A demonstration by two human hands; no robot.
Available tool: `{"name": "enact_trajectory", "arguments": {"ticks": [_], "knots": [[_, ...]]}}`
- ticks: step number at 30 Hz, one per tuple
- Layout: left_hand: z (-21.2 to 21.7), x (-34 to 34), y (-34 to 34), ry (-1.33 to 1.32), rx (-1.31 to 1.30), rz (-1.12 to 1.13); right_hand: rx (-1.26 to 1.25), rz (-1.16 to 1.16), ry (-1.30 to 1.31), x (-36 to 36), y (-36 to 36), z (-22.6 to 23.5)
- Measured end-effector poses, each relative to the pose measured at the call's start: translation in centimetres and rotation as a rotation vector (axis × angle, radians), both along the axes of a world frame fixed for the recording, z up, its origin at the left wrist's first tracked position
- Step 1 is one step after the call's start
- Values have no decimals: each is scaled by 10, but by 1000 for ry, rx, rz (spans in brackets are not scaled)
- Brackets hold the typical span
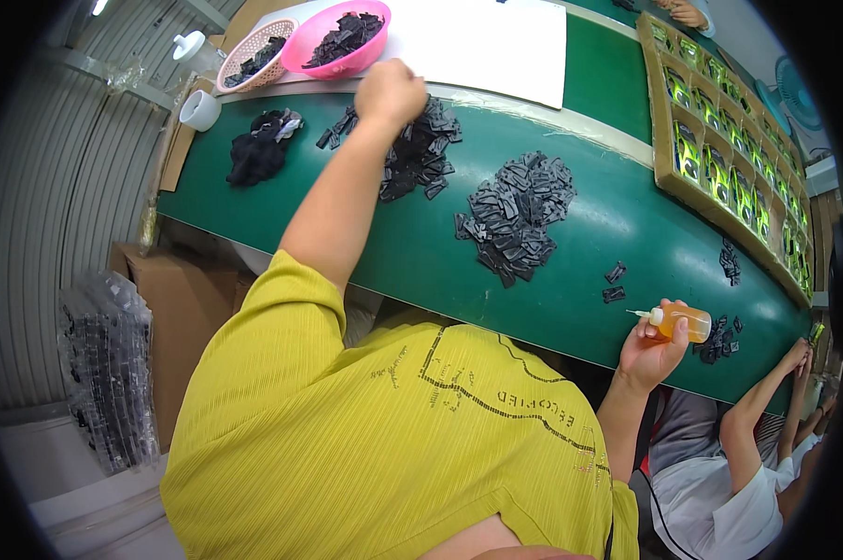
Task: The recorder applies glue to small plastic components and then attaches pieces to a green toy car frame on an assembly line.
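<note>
My left hand (391, 91) is reached out to the far side of the green table, over a pile of small black plastic pieces (428, 149) and close to the pink bowl (359, 58). Its fingers are curled, seen from the back, and anything in them is hidden. In my right hand (652, 355), above the table's near edge, is a clear squeeze bottle (685, 323) of amber liquid. The bottle lies sideways, its thin needle tip pointing left. Two small black pieces (614, 282) lie just beyond the tip. A larger heap of dark grey pieces (519, 215) sits between my hands.
A pale pink basket (253, 58) with black pieces stands beside the bowl. Nearby are a black cloth (261, 149) and a white roll (199, 110). Smaller black piles (717, 341) lie at right, below a divided carton (711, 140) of green-and-black packages. Another person's hands (800, 355) work at far right.
</note>
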State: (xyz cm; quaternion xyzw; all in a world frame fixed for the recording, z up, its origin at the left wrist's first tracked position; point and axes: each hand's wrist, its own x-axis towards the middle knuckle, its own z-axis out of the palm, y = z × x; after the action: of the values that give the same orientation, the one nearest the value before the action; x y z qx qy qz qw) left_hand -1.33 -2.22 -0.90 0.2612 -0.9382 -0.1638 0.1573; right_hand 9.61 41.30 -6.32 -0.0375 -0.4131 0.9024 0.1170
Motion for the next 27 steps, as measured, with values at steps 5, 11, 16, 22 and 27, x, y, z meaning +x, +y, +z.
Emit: {"name": "enact_trajectory", "arguments": {"ticks": [5,11,16,22,27], "knots": [[-7,-22,-48,-268,49,79,16,8,-18,3,-2,4],[-21,-23,-65,-198,294,-2,53,3,-9,4,-7,7],[-5,-7,-36,136,751,-41,44,-16,-31,4,-3,4],[-12,1,-44,47,564,-69,47,12,-38,1,-5,7],[0,-16,-37,-118,271,-59,45,17,-11,2,-4,6]]}}
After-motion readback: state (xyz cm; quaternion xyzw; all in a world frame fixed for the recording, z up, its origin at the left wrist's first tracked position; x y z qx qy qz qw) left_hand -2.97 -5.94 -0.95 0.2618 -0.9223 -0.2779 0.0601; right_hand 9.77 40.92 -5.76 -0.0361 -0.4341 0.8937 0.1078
